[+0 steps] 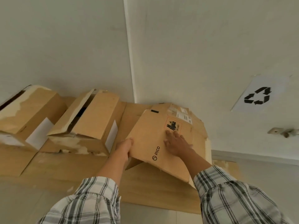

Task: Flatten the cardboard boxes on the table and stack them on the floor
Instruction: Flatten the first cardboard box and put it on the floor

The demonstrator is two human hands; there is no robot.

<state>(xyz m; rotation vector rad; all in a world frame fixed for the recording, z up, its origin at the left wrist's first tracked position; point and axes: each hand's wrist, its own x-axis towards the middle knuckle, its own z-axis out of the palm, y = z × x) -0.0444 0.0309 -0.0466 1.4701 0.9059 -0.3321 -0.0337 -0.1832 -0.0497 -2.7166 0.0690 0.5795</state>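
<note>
Brown cardboard box printed PICO (155, 136), partly collapsed and tilted, lying at the right of the grey counter (24, 204) below the wall corner. The left hand (124, 147) grips its left edge, fingers curled under the panel. The right hand (176, 143) lies flat on the top face, fingers spread, pressing. Step in hand, apparently: flattening this box. The next move probably calls for pushing the top panel down until the sides fold, then carrying it to the floor. A torn open middle box (95, 117) and a torn far-left box (32, 113) stand unflattened. Loose cardboard sheets (72, 165) cover the counter; the white wall (64, 46) bears a paper recycling sign (258, 96).
</note>
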